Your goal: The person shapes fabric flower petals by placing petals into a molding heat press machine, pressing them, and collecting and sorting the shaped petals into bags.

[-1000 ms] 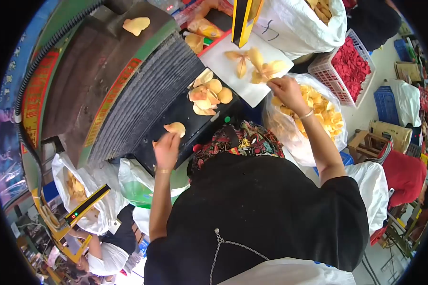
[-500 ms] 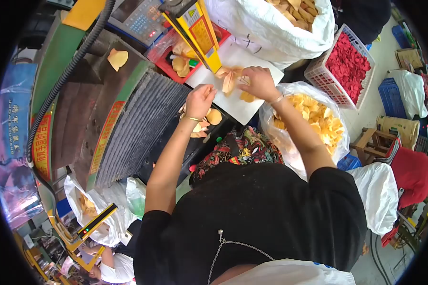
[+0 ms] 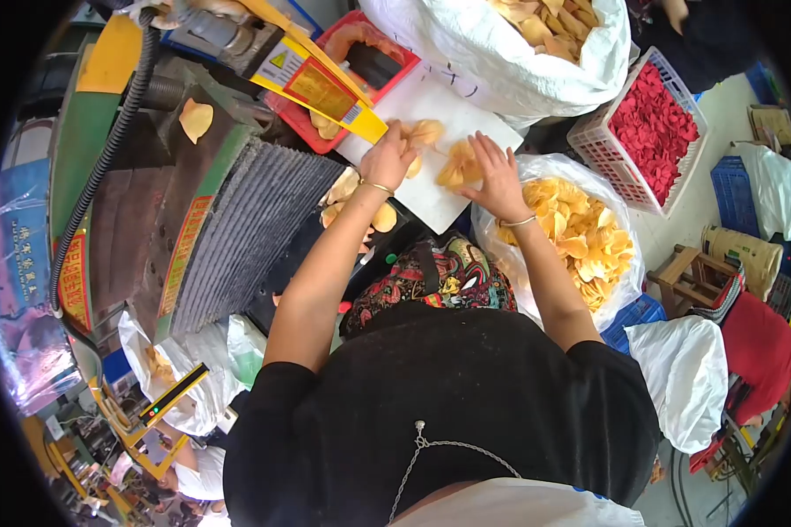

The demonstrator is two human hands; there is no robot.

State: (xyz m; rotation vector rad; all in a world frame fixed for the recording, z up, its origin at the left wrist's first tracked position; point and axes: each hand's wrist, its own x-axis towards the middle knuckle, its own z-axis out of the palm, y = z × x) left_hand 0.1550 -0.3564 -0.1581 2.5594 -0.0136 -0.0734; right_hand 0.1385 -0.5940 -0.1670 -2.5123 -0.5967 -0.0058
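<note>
On a white board (image 3: 444, 204) lie thin yellow-orange petals, some blurred. My left hand (image 3: 387, 162) is closed, its fingertips pinching at a pale orange petal (image 3: 424, 133) near the tip of the yellow arm; the exact hold is partly hidden. My right hand (image 3: 501, 186) is open, fingers spread, just right of a loose cluster of petals (image 3: 460, 165); its fingertips are close to them. More petals (image 3: 382, 218) rest on the dark surface below my left wrist.
A yellow machine arm (image 3: 325, 88) reaches over the board beside a red tray (image 3: 402, 63). Bags of yellow petals stand behind, a white sack (image 3: 501, 83), and at right, a clear bag (image 3: 628, 263). A white crate (image 3: 593, 145) holds red petals. Grey ridged machinery (image 3: 255, 224) is at left.
My right hand has moved down and right, opening away from the petals. My left hand has moved up and right to the petals. The view has shifted slightly, and the yellow arm appears more slanted.
</note>
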